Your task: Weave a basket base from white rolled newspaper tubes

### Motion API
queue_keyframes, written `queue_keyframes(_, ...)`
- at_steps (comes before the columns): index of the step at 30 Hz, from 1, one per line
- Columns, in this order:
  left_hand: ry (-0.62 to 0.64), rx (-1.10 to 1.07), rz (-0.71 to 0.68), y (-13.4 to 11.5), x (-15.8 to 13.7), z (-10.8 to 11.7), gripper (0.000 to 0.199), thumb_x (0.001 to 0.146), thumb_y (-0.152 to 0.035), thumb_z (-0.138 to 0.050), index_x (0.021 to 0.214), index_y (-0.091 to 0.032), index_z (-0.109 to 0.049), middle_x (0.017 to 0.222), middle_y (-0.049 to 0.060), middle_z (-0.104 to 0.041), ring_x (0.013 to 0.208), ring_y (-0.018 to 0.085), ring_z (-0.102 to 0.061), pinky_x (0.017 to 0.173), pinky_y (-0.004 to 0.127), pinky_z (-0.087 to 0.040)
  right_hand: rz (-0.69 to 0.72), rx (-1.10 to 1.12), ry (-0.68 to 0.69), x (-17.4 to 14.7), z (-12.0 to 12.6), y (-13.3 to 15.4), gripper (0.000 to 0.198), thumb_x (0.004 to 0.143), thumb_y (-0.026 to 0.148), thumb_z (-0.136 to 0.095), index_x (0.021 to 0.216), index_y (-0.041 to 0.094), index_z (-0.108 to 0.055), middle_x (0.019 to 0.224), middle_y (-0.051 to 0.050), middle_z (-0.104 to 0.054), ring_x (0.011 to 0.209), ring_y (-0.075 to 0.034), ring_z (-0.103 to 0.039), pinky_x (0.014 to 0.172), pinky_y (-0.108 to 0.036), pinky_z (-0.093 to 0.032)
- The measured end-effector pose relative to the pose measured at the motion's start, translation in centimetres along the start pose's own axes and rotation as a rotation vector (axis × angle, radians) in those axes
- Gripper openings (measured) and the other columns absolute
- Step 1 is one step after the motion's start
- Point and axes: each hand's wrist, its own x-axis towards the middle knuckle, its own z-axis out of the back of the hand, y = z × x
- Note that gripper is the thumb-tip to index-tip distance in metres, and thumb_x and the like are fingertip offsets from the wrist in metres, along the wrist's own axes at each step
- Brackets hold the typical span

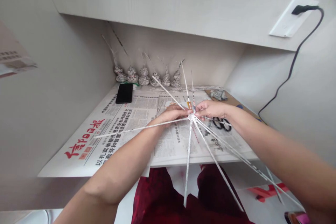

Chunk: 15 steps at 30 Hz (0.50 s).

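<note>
Between my two hands is a small woven paper piece (192, 116), with several long rolled-paper sticks (188, 161) fanning out from its centre in all directions. My left hand (175, 112) pinches its left side, thumb and fingertips closed at the hub. From the right, my right hand (210, 109) grips the same hub with thumb and forefinger. The piece is held up above the newspaper (141, 112) that covers the desk. Black-handled scissors (222, 124) lie on the paper just under my right hand, their blades partly hidden by the sticks.
Several gourd-shaped woven paper pieces (144, 76) stand along the back wall. A black phone (124, 93) lies at the back left. More paper sticks (181, 89) lie at the back, beside a brown board (231, 102). A black cable (283, 84) hangs down the right wall.
</note>
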Motion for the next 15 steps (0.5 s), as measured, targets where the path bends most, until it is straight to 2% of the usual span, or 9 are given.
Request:
queue_keyframes(2,0.024,-0.052,0.045,0.3,-0.1,-0.3,0.044,0.054,-0.042,-0.088,0.081,-0.011,-0.071,0.068,0.004,-0.065,0.054,0.008,-0.053,0.046,0.019,-0.038,0.035,-0.007,0.0,0.4,-0.7,0.4,0.022,0.061,0.034,-0.074,0.063,0.017,-0.061,0.055,0.002,-0.06,0.054,-0.011,-0.053,0.053,-0.023,-0.036)
queue_keyframes(6,-0.042,-0.119,0.1,0.6,-0.1,-0.6,0.042,0.043,-0.024,-0.092,0.075,-0.011,-0.069,0.068,0.002,-0.064,0.057,0.008,-0.057,0.05,0.018,-0.046,0.059,-0.052,-0.013,1.0,-1.7,1.1,0.015,0.063,0.029,-0.07,0.06,0.017,-0.061,0.052,0.002,-0.059,0.054,-0.012,-0.053,0.056,-0.024,-0.039)
queue_keyframes(11,-0.154,-0.129,0.11,0.2,0.1,-0.6,0.032,0.048,-0.015,-0.089,0.072,-0.01,-0.068,0.068,0.002,-0.065,0.056,0.008,-0.059,0.049,0.017,-0.048,0.04,-0.008,-0.044,1.0,-1.7,1.7,0.012,0.065,0.027,-0.067,0.061,0.017,-0.061,0.051,0.003,-0.058,0.052,-0.01,-0.051,0.055,-0.023,-0.036)
queue_keyframes(15,-0.216,-0.134,0.12,-0.1,0.0,-0.8,0.028,0.05,-0.011,-0.086,0.068,-0.011,-0.065,0.065,0.002,-0.064,0.055,0.01,-0.06,0.048,0.018,-0.048,-0.015,0.029,-0.026,0.6,-1.5,1.9,0.016,0.062,0.029,-0.072,0.068,0.018,-0.062,0.053,0.003,-0.06,0.052,-0.01,-0.049,0.047,-0.021,-0.028)
